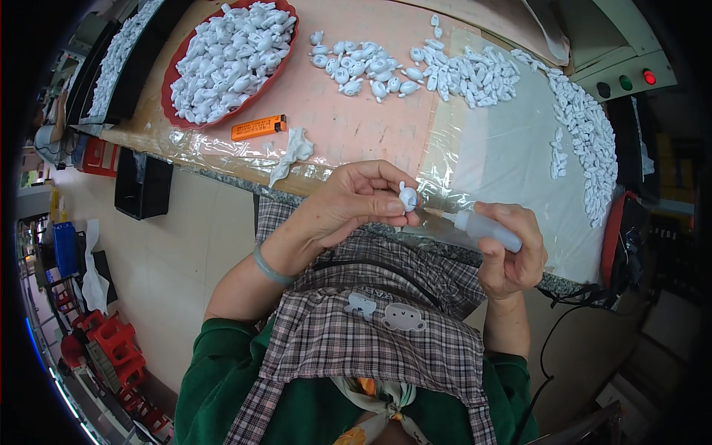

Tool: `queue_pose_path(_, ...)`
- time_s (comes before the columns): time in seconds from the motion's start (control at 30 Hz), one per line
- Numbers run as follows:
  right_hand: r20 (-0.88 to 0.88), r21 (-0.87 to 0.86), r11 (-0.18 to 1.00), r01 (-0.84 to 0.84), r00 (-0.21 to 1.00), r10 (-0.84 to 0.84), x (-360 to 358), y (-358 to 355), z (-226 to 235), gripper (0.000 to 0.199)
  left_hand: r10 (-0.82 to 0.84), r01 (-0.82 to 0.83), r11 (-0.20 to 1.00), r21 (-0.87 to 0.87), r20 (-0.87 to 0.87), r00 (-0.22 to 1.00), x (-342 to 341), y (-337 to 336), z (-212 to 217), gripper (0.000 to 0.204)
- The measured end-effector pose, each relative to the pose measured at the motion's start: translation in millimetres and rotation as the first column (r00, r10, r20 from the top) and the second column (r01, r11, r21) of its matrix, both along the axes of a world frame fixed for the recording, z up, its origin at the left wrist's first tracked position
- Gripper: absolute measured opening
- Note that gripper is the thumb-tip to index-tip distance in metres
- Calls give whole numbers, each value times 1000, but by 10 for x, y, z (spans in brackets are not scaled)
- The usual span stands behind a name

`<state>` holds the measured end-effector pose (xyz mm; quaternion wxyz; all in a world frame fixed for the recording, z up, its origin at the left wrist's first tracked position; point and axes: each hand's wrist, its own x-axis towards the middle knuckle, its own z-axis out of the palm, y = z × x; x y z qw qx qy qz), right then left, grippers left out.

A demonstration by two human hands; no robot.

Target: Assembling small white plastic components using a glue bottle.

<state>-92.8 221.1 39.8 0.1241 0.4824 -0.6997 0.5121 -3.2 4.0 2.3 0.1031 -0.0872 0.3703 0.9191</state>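
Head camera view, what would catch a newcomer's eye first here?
First the two hands at the centre: the left hand pinches a small white figurine while the right hand aims a squeeze bottle at it. Next the red tray heaped with white pieces at upper left, and an orange lighter below it on the table.

Probably a small assembly workshop: worktable (356, 111) heaped with white plastic parts (475, 74).
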Motion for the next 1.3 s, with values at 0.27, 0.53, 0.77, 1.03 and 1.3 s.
queue_pose_path(0.27,8,18,999,-29,1000,29,-24,7,-10,36,5,-5,1000,13,4,1000,-15,4,-10,26)
queue_pose_path(0.53,124,-58,998,-27,992,34,-82,25,-47,32,-7,6,1000,12,25,1000,-25,-10,-6,25)
queue_pose_path(0.77,684,-137,987,80,729,36,-263,36,-199,42,-5,5,996,89,5,1000,-5,-28,-36,26)
queue_pose_path(1.03,842,-112,993,28,533,80,-682,-59,-218,22,-22,22,997,74,1,1000,-54,-29,-29,26)
queue_pose_path(1.3,141,357,895,268,932,-335,-1190,-517,-204,18,-35,34,996,85,18,999,-64,-22,-35,23)
